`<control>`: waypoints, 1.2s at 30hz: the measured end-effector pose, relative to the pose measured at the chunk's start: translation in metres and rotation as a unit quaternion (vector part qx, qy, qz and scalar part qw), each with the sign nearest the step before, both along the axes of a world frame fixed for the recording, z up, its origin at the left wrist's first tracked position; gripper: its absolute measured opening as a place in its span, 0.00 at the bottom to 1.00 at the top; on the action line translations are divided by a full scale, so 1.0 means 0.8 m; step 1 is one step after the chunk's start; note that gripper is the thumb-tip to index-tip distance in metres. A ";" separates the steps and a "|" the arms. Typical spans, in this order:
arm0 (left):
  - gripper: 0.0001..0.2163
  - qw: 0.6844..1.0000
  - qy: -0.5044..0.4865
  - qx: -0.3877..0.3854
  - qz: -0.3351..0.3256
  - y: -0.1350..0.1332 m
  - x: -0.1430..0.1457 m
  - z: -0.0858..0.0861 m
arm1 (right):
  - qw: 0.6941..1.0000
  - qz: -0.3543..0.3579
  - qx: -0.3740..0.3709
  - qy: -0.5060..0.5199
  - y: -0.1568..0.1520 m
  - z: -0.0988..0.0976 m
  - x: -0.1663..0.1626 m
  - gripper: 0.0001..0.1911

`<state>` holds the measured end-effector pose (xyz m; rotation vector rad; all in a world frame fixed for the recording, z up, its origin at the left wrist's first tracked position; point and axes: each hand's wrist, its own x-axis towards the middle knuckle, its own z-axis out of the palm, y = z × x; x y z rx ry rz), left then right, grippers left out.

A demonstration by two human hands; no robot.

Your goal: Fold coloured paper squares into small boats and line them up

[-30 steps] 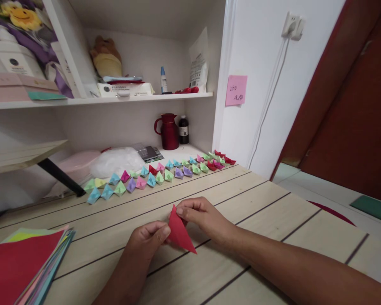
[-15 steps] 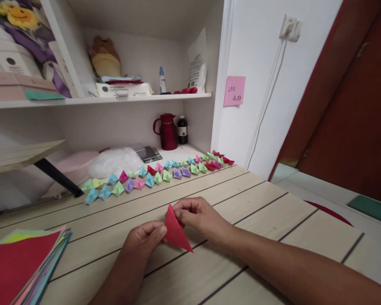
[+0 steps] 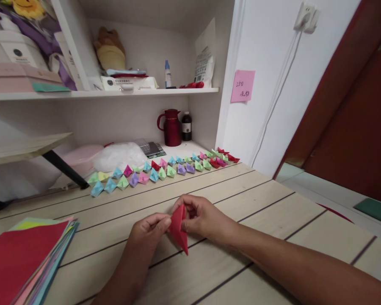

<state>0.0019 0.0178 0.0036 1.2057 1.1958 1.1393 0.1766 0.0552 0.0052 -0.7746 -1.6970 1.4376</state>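
The person is holding a folded red paper (image 3: 178, 231) just above the counter (image 3: 257, 203), pinched from both sides. The left hand (image 3: 147, 235) is gripping its left edge between thumb and fingertips. The right hand (image 3: 203, 218) is closing on the upper right part, fingers curled over the top fold. The red paper is standing on edge with its long point aiming down toward the person. It is probably being held this way so that both thumbs can press one crease while the layers stay together. Whether the tip is touching the wood cannot be told.

Left of the red paper and nearer the person, a stack of coloured sheets (image 3: 25, 258) is lying with a red sheet on top, running out of view at the lower left. It is likely being kept there within the left hand's reach. Beyond the red paper, two rows of small folded shapes (image 3: 158, 171) are sitting along the counter's far edge, well apart from both hands and seemingly lined up out of the way. Farther back again, a white bag (image 3: 120, 156), a dark red jug (image 3: 171, 127) and a dark bottle (image 3: 186, 126) are standing under a shelf (image 3: 114, 93).

A wide band of wood is separating the red paper from the rows. To the right of the red paper the counter is stretching on to its angled right edge, giving the right forearm room to swing.
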 end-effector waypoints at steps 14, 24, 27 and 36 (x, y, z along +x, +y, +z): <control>0.07 0.927 0.319 0.188 0.065 0.017 -0.014 -0.029 | 0.889 -0.079 0.346 -0.290 0.003 -0.024 -0.014 0.11; 0.12 0.945 0.288 0.155 -0.007 0.001 -0.024 -0.018 | 0.869 -0.047 0.384 -0.309 0.005 -0.028 -0.018 0.14; 0.07 0.925 0.335 0.177 -0.004 -0.003 -0.019 -0.022 | 0.877 -0.043 0.378 -0.292 0.007 -0.028 -0.018 0.19; 0.05 0.891 0.421 0.169 0.019 -0.003 -0.017 -0.034 | 0.938 -0.108 0.259 -0.201 0.013 -0.032 -0.016 0.22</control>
